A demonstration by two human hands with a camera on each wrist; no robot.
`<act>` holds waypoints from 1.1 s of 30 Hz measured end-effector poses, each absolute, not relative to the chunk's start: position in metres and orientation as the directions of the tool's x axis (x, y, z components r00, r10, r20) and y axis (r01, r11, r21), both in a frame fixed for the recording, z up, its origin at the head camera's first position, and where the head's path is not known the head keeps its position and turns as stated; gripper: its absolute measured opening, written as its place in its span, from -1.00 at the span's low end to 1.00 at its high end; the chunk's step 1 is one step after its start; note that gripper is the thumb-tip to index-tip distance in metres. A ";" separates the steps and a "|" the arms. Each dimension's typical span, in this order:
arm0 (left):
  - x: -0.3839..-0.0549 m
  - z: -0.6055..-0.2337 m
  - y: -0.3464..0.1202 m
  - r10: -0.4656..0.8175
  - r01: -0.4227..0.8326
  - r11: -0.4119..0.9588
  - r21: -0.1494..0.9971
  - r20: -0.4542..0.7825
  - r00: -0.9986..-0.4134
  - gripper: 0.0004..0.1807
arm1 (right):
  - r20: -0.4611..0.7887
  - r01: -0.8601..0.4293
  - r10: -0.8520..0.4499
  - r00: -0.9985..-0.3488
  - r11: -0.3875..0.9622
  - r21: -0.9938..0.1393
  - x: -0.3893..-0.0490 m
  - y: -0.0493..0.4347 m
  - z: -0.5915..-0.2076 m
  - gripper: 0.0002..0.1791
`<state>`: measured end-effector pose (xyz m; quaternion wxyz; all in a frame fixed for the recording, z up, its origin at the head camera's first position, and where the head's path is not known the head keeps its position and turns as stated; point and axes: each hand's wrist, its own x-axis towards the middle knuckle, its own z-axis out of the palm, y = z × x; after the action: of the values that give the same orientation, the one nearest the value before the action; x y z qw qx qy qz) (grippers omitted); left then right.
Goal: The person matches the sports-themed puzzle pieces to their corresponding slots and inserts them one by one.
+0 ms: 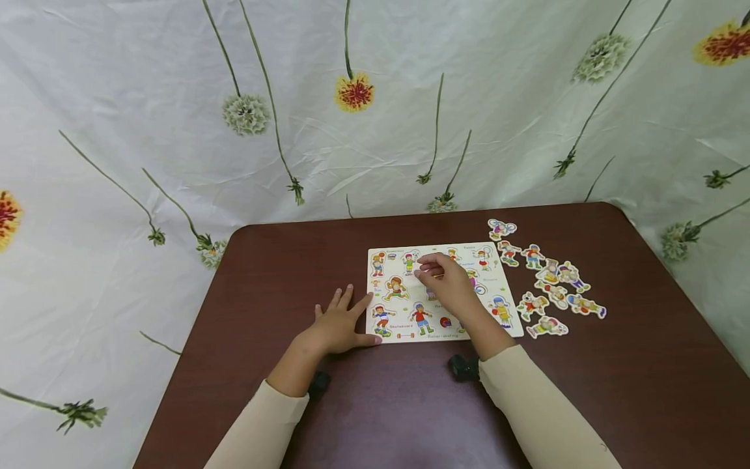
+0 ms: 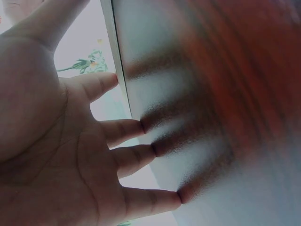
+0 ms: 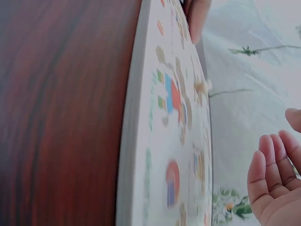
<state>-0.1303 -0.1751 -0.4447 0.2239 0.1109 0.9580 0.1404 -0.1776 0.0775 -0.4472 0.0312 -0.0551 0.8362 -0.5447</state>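
Loose sports-figure pcs point(image 1: 553, 295) lay R of the puzzle board point(image 1: 415, 293), nearer the R hand point(image 1: 450, 281), empty w/ relaxed fingers, than the spread L hand point(image 1: 338, 327).

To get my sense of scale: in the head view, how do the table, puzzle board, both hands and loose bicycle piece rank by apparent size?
1. Table
2. Puzzle board
3. Left hand and right hand: too alike to rank
4. Bicycle piece

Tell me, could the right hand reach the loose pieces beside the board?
Probably yes: the right hand appears empty above the board, and nothing visible blocks its way to the loose pieces.
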 end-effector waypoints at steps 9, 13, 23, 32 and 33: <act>-0.131 -0.447 -0.176 0.274 0.142 0.934 0.328 -0.400 -0.875 0.04 | 0.035 -0.046 -0.036 -0.999 0.372 -0.927 -0.174 0.107 -0.444 -0.64; -0.131 -0.447 -0.176 0.276 0.147 0.934 0.325 -0.400 -0.874 0.04 | 0.034 -0.033 -0.003 -0.999 0.375 -0.927 -0.172 0.119 -0.444 -0.61; -0.130 -0.447 -0.176 0.272 0.143 0.937 0.318 -0.408 -0.871 0.04 | 0.030 0.004 0.077 -0.997 0.415 -0.910 -0.164 0.157 -0.444 -0.58; -0.133 -0.449 -0.175 0.279 0.151 0.935 0.320 -0.403 -0.872 0.04 | 0.043 0.027 0.154 -0.987 0.424 -0.905 -0.159 0.187 -0.440 -0.56; -0.133 -0.450 -0.175 0.280 0.152 0.935 0.321 -0.403 -0.872 0.04 | 0.051 0.025 0.162 -0.986 0.434 -0.900 -0.159 0.190 -0.439 -0.56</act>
<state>-0.1332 -0.1754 -0.4499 0.2270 0.1127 0.9570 0.1409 -0.1586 0.1899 -0.4391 -0.0646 0.0553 0.8444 -0.5289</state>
